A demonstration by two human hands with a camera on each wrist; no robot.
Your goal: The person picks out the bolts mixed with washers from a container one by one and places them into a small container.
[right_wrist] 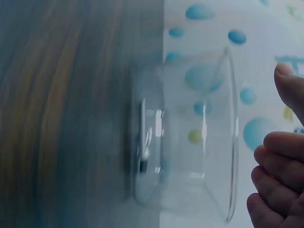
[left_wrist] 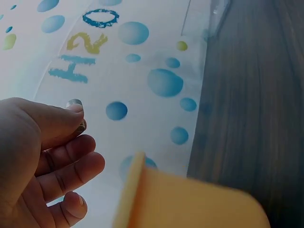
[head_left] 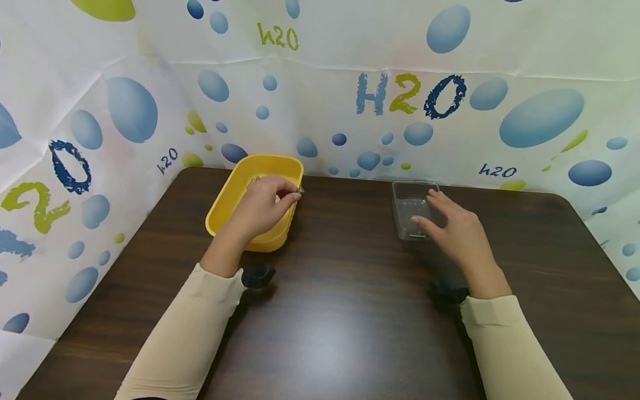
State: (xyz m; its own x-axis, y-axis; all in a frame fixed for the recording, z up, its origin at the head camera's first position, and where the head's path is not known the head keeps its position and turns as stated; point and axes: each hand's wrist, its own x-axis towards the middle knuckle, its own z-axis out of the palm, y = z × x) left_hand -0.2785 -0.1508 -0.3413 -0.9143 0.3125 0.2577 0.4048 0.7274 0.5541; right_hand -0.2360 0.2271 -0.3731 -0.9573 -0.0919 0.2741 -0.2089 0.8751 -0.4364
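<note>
My left hand is over a yellow tub, with its fingertips near the right rim. Thumb and index finger pinch a small silvery metal piece, mostly covered by the fingertips; I cannot tell its kind. In the left wrist view the other fingers curl loosely below the pinch. At the right, my right hand hovers over a clear plastic box, thumb and fingers spread apart and holding nothing. A thin shiny rod-like piece with a dark end lies inside the clear box.
Both containers stand near the back of a dark wooden table. Behind the table hangs a white sheet printed with blue and green drops. Inside the yellow tub, a small pale item shows behind the left hand.
</note>
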